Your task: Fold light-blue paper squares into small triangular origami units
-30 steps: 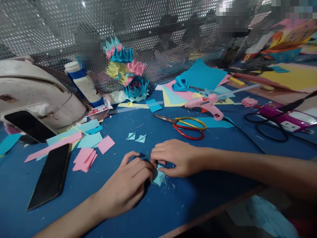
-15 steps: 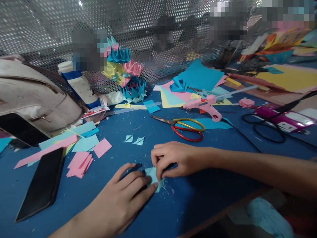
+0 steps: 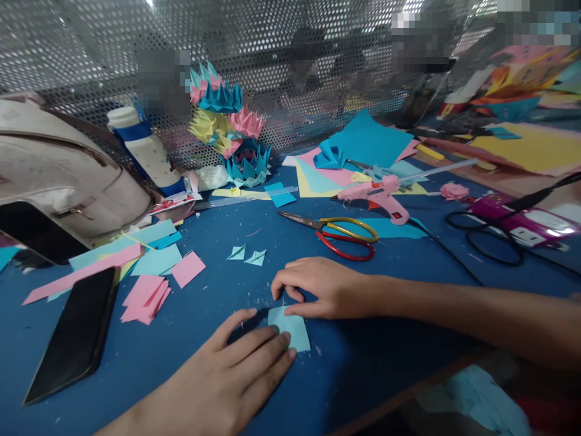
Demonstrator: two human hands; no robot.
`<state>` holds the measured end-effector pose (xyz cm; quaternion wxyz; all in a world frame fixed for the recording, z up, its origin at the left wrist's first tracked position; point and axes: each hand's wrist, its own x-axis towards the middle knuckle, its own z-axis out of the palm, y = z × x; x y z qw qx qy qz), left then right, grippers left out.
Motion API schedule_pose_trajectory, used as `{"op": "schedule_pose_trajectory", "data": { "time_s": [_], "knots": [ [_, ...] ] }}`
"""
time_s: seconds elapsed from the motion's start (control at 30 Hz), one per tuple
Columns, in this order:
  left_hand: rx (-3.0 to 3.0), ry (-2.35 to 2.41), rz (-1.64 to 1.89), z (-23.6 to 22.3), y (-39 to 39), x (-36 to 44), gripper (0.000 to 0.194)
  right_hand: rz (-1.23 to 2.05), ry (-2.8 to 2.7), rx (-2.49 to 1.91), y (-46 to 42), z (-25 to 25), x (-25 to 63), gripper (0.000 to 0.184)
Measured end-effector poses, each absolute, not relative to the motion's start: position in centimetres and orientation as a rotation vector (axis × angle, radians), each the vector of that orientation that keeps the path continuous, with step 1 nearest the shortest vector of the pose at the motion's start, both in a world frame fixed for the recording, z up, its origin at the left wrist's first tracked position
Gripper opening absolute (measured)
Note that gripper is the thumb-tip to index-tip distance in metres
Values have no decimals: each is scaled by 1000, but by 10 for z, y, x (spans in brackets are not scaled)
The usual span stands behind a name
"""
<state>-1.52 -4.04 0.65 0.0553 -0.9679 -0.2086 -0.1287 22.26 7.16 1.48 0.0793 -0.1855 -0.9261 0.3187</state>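
A light-blue paper square (image 3: 294, 330) lies flat on the blue table in front of me. My left hand (image 3: 242, 366) rests palm down, its straight fingers pressing on the square's left and lower part and its thumb apart. Over the upper edge is my right hand (image 3: 322, 289), its thumb tip touching the paper and its curled fingers apart from the thumb. Just beyond, two small folded light-blue pieces, one at the left (image 3: 236, 252) and one at the right (image 3: 256, 258), sit side by side. Scissors (image 3: 347, 235) with yellow and red handles lie above my right hand.
To the left are a phone (image 3: 75, 333), pink paper squares (image 3: 146, 299), paper strips (image 3: 84, 272), a bag (image 3: 59, 163) and a bottle (image 3: 145, 151). Folded paper flowers (image 3: 247, 160) stand behind. A pink glue gun (image 3: 379, 197) with its cord (image 3: 449, 254) is at right.
The light-blue paper, partly covered and folded-looking before, now lies flattened as a square. My left fingers have stretched out across it. My right thumb and fingers have drawn apart and back.
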Motion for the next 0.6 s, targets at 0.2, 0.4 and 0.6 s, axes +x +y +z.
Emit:
{"op": "schedule_pose_trajectory", "data": {
  "time_s": [0.2, 0.4, 0.6],
  "knots": [
    [-2930, -539, -505, 9, -43, -16, 38, 885, -2794, -573, 70, 18, 222, 10],
    [-2895, -546, -553, 9, -48, -18, 40, 915, -2812, -554, 70, 21, 226, 10],
    [-2862, -578, -536, 7, -47, -19, 39, 867, -2788, -464, 69, 18, 224, 18]
  ]
}}
